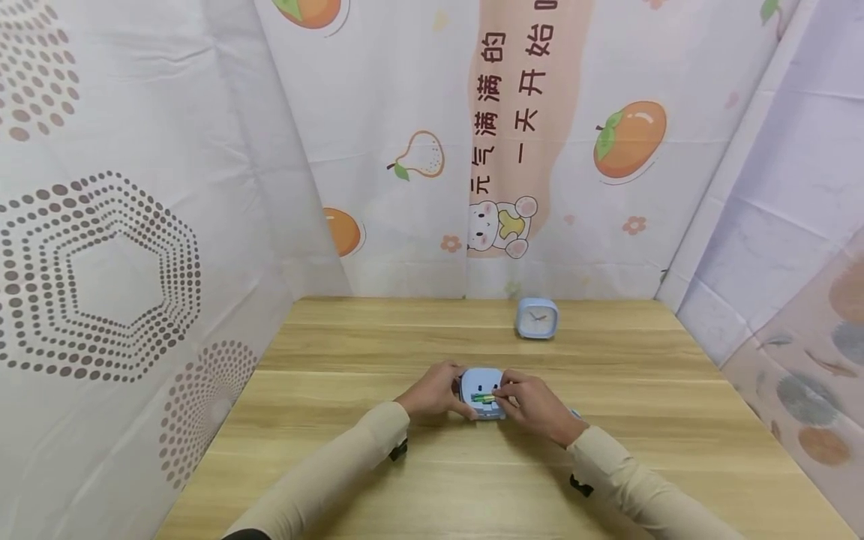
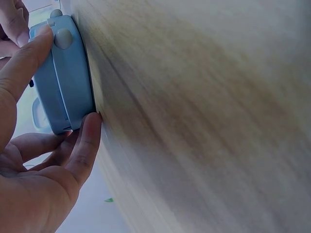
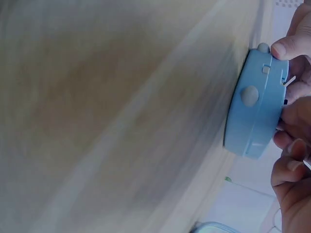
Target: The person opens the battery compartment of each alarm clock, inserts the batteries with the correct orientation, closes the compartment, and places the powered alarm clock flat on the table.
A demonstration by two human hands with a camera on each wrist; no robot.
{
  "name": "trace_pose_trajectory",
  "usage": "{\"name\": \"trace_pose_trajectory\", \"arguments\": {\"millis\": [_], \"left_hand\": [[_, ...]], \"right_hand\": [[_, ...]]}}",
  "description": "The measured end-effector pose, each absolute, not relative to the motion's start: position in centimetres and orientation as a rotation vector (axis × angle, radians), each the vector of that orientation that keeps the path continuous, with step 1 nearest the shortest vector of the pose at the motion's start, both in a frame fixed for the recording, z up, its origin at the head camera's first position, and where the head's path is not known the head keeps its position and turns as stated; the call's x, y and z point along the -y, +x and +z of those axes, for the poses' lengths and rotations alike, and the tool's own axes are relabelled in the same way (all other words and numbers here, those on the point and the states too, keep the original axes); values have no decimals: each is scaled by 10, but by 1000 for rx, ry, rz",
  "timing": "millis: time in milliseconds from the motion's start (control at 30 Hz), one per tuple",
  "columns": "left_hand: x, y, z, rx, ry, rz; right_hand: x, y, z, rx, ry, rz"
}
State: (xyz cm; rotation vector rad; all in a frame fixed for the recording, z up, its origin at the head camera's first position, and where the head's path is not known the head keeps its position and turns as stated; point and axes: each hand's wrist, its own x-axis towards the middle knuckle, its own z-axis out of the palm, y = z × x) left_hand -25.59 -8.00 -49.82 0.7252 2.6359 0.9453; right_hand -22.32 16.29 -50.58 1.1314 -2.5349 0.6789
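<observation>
A light-blue clock [image 1: 478, 377] lies face down on the wooden table, its back with an open compartment turned up. Inside the compartment lies a green and yellow battery [image 1: 482, 398]. My left hand [image 1: 435, 391] grips the clock's left side; in the left wrist view its thumb is on the edge near a round grey foot [image 2: 63, 38] and its fingers [image 2: 89, 141] are at the opposite edge. With curled fingertips, my right hand [image 1: 533, 405] pinches the right end of the battery. The right wrist view shows the clock's blue side [image 3: 257, 111], with the fingertips over its back.
Another light-blue clock [image 1: 537, 319] stands upright at the back of the table, facing me. A small blue object [image 1: 576, 414] sits partly hidden behind my right hand. Printed curtains [image 1: 405, 90] hang behind the table [image 1: 378, 330] and along both sides.
</observation>
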Motion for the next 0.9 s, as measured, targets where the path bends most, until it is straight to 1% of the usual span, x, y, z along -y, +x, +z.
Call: {"name": "trace_pose_trajectory", "arguments": {"millis": [300, 500, 600, 700, 900], "left_hand": [[82, -255, -499, -2658, 740, 942], [84, -257, -500, -2643, 744, 975], [84, -257, -499, -2638, 745, 986], [83, -258, -498, -2637, 751, 979], [83, -256, -498, -2633, 736, 966]], "right_hand": [[-166, -218, -503, 2513, 1217, 404], [-165, -218, -502, 2527, 1222, 402], [-166, -218, -500, 2587, 1211, 447], [-171, -218, -499, 2678, 1178, 604], [-193, -220, -505, 2805, 1009, 899]]}}
